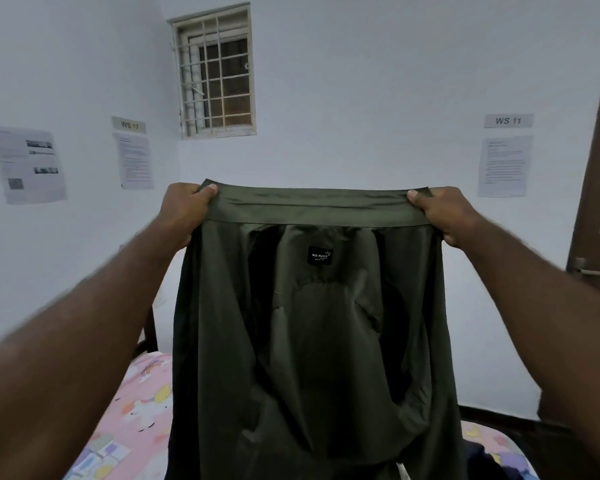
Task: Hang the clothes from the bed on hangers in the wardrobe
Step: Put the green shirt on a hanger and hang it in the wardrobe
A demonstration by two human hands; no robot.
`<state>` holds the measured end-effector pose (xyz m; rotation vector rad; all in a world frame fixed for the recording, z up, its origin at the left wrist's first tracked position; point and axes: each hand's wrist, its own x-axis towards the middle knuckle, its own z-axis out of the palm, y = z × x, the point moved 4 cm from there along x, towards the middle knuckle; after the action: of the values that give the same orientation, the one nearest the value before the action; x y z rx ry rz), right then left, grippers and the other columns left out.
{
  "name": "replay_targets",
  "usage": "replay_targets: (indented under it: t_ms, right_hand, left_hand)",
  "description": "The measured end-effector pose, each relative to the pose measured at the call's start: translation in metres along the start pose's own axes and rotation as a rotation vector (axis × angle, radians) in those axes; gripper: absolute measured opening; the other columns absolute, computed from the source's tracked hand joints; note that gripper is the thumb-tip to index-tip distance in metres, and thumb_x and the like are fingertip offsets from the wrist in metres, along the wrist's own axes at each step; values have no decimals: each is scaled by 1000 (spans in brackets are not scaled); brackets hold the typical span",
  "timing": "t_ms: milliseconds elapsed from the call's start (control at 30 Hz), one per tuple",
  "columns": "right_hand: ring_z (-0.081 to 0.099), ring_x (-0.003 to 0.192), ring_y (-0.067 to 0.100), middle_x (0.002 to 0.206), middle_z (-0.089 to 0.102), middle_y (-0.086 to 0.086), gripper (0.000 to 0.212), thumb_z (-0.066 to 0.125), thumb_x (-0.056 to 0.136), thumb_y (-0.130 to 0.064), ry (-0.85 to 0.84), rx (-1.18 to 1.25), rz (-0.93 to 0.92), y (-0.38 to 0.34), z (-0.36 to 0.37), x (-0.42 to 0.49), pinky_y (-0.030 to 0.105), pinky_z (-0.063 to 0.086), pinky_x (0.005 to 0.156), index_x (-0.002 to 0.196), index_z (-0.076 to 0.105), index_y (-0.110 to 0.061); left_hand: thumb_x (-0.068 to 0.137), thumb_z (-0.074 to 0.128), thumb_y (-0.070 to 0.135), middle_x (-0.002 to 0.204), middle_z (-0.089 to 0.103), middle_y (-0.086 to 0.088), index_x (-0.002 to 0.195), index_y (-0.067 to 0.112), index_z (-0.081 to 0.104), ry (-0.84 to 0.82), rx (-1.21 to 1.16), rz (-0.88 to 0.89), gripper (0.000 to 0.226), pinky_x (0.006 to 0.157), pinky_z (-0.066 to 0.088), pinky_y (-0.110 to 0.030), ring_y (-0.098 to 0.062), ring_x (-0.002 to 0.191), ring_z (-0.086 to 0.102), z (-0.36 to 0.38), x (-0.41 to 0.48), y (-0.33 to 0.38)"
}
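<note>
Head view: I hold the green garment (309, 341) up above the bed (132, 410), its waistband stretched level. My left hand (184, 211) and right hand (447, 216) each pinch a band corner, thumb on top, fingers curled behind. Both arms are raised and extended. Best to hold the band taut and even for the hanger. No hanger or wardrobe in sight.
</note>
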<state>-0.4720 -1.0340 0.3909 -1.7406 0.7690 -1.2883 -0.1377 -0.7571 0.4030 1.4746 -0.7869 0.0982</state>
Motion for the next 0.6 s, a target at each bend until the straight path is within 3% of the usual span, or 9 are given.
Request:
replay_targets:
  t_ms: [200, 300, 400, 500, 600]
  right_hand:
    - [56, 76, 16, 80, 61, 3, 27, 64, 93, -28, 4, -265, -100, 1, 0, -9, 26, 44, 65, 80, 65, -4]
    - [57, 96, 17, 103, 63, 2, 18, 69, 88, -28, 70, -355, -120, 11, -6, -7, 30, 46, 81, 91, 65, -10]
    - [56, 111, 13, 118, 61, -2, 21, 66, 90, -22, 86, -293, -219, 5, -11, -10, 28, 44, 98, 110, 67, -15]
    - [58, 109, 3, 116, 67, -5, 22, 56, 96, -13, 114, -174, -367, -10, -16, -13, 14, 41, 96, 113, 71, -14]
    - [57, 109, 6, 115, 67, -1, 23, 54, 97, -10, 25, -255, -285, -5, -13, -9, 17, 41, 95, 110, 72, -12]
  left_hand:
    - [91, 65, 28, 75, 56, -10, 79, -7, 64, -21, 8, -19, 37, 65, 44, -31, -20, 69, 53, 6, -1, -20]
    - [93, 63, 21, 69, 51, -8, 67, 3, 58, -95, 94, -33, 32, 59, 39, -26, -19, 67, 48, 12, -8, -31]
    - [93, 61, 9, 81, 61, 1, 93, 11, 70, -109, 84, 36, 9, 64, 46, -21, -12, 71, 55, 14, -16, -30]
    - [95, 55, 10, 85, 64, 3, 105, 27, 71, -16, -56, 107, 25, 52, 51, -23, -11, 61, 55, 10, -18, -19]
    - [95, 51, 8, 82, 64, -3, 94, 21, 72, -66, 32, 78, 25, 39, 46, -22, -15, 56, 53, 18, -19, -16]
